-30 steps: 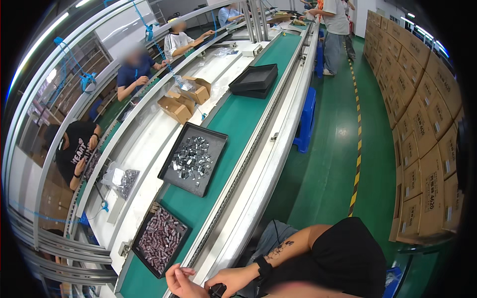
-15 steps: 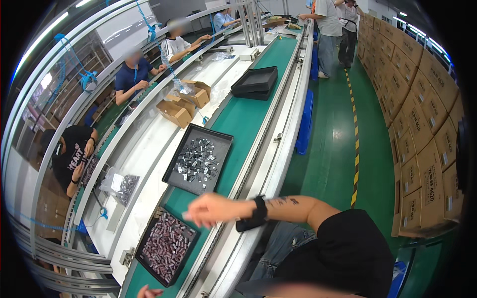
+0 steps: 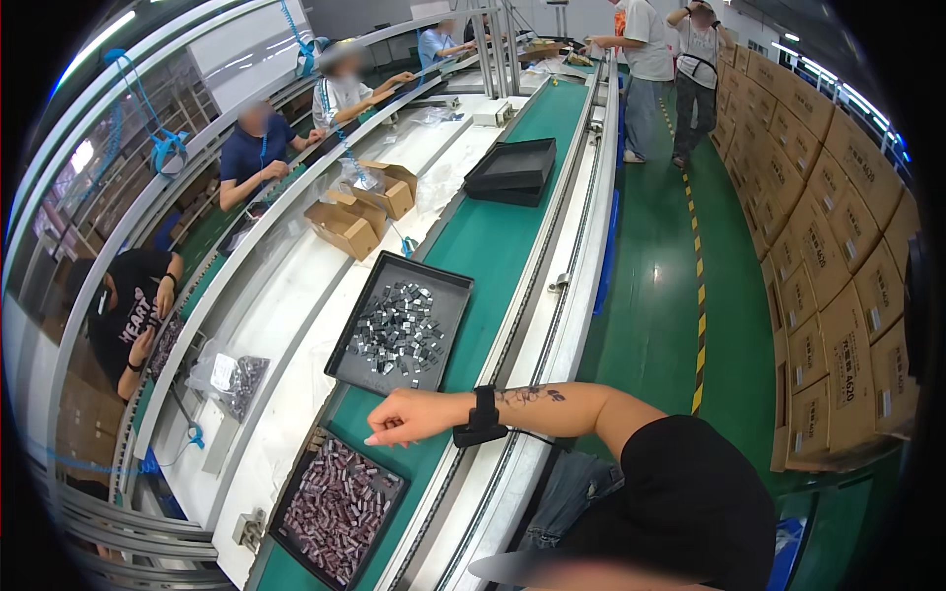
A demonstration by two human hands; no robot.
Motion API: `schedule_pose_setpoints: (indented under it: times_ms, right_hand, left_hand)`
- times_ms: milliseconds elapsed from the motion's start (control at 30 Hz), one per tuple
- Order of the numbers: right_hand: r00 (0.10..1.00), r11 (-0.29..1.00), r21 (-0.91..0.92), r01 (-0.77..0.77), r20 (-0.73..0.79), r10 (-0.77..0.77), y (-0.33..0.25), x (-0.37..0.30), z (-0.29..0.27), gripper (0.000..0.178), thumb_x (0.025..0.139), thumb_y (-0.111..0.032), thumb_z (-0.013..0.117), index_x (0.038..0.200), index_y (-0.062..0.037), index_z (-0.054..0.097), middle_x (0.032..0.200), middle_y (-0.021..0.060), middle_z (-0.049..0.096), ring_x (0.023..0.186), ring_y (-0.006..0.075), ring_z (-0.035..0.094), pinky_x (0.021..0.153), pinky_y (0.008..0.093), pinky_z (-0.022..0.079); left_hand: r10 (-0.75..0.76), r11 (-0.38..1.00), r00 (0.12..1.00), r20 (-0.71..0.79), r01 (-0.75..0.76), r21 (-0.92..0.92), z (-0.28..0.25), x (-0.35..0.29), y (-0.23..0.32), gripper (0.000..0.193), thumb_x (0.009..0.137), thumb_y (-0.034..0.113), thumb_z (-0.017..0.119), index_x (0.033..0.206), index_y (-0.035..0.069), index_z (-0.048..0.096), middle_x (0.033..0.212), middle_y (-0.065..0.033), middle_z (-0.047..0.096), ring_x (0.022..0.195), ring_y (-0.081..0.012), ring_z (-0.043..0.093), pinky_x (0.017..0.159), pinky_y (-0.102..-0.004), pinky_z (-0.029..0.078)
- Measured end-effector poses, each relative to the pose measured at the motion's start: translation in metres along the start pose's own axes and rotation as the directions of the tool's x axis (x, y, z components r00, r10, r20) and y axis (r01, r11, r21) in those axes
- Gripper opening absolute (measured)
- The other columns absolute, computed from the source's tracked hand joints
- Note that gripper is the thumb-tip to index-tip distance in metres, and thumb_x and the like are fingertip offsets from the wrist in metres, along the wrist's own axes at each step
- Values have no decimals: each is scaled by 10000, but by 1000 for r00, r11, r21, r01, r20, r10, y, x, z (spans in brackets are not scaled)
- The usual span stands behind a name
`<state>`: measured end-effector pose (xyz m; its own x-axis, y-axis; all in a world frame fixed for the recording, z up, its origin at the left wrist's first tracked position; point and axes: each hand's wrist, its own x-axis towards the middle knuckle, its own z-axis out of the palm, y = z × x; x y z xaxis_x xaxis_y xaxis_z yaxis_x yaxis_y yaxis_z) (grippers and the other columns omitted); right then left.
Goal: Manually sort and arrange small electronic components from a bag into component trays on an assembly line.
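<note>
My right hand (image 3: 418, 418) hovers over the upper right corner of a black tray (image 3: 395, 504) full of small dark-red cylindrical parts (image 3: 340, 502). Its fingers are curled closed, and whatever may be inside them is hidden. A dark band with a small black device (image 3: 480, 419) circles that wrist. Just beyond the hand lies a second black tray (image 3: 448, 295), holding a loose pile of small black and silver pieces (image 3: 401, 328). Both trays rest on a green conveyor belt (image 3: 493, 241). My left hand is out of the picture.
Stacked black trays (image 3: 510, 172) sit farther up the belt. Open cardboard boxes (image 3: 345, 227) and a clear bag of parts (image 3: 241, 379) stand on the white side surface. Several people work across the line. Stacked cartons (image 3: 838, 256) line the right; two people stand in the far aisle.
My left hand, partly visible at the lower edge before, has left the picture. My right hand, earlier blurred near the tray's corner, now shows sharply with curled fingers. The view has shifted slightly.
</note>
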<state>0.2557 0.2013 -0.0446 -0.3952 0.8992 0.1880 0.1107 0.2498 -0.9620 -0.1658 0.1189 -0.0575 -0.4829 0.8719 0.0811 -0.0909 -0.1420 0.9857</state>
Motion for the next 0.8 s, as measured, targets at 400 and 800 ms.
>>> schedule_pose_setpoints:
  times_ms: [400,800]
  right_hand:
    - [937,940,-283,191,-234,-261,17,-2,11,363,882,-190,595,613,-36,406,480,29,388,417,119,368,421,284,305]
    - [879,952,-241,189,-390,-274,10,-2,11,332,870,-192,585,624,-23,440,486,62,433,425,135,401,439,292,328]
  left_hand:
    - [677,634,117,726,-594,-496,-24,79,-62,141,889,95,536,951,-32,544,852,-118,596,736,-187,560,694,-298,469]
    - [-265,964,925,271,248,94,12,7,-19,148,898,127,549,934,-15,572,808,-84,610,717,-167,576,654,-274,466]
